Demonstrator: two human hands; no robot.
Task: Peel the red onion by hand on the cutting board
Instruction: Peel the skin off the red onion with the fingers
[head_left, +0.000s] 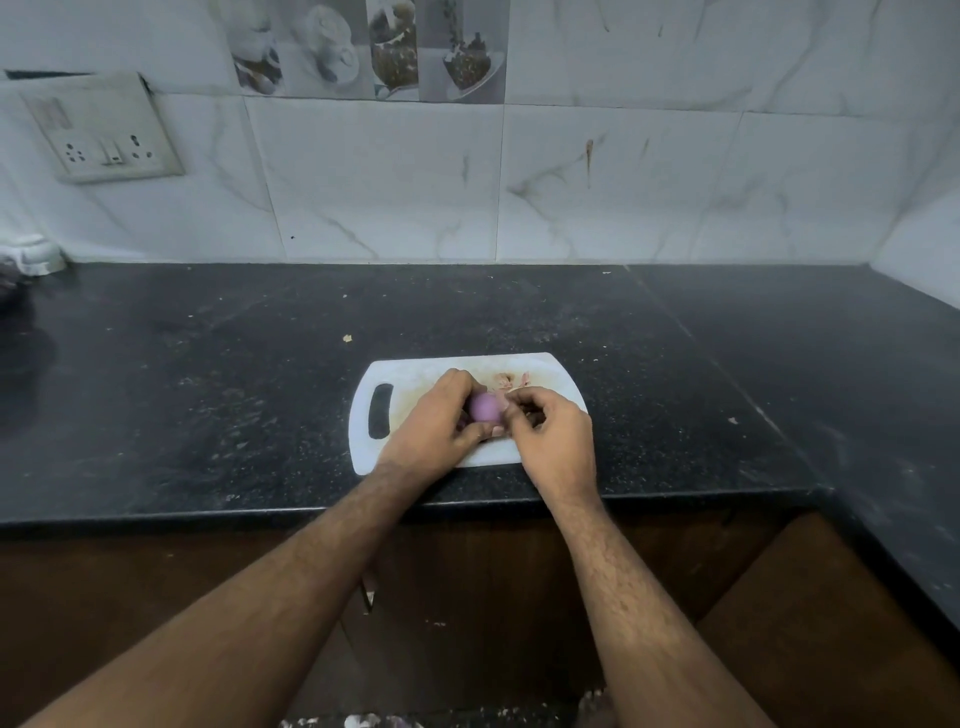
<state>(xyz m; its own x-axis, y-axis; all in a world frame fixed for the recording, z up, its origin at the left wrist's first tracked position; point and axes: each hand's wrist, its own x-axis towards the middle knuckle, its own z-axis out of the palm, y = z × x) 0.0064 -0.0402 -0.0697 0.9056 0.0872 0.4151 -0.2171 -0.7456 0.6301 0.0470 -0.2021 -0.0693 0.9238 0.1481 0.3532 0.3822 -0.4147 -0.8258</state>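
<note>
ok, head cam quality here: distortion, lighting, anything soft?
Head view: wide-angle bowing bends the countertop edge and wall tiles; dim, flat light, no hard shadows or glare on the cutting board; the red onion reads soft, mostly hidden between the left hand and the right hand; peel scraps blurry.

This is a home kitchen. A dark stone desk (208, 389) runs along a wall of white marble tiles (597, 182), some with pictures of cups and food (363, 47). A plug socket (104, 135) sits on the wall, and a white cutting board (374, 447) lies on the desk.
</note>
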